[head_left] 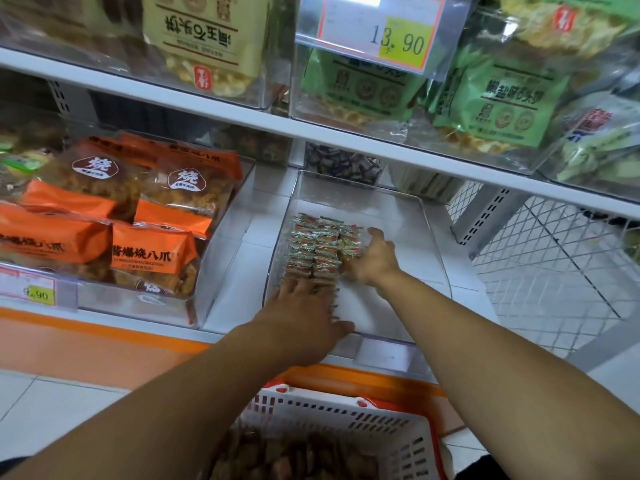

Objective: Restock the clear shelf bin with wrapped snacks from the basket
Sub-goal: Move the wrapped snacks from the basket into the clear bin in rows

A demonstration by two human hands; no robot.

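Observation:
A clear shelf bin (pixel 426 237) sits on the lower shelf, its left part holding rows of small wrapped snacks (pixel 317 244) in green, red and white wrappers. My left hand (pixel 304 317) lies flat with spread fingers on the near end of the rows, by the bin's front wall. My right hand (pixel 372 258) presses against the right side of the rows, fingers extended. Below, a white basket with red trim (pixel 346 414) holds several brownish wrapped snacks (pixel 277 459).
Orange snack bags (pixel 138 216) fill the bin to the left, with a 9.90 price tag (pixel 34 292). Upper bins hold yellow and green packets behind a 13.90 tag (pixel 398 39). A white wire mesh panel (pixel 554 254) stands to the right.

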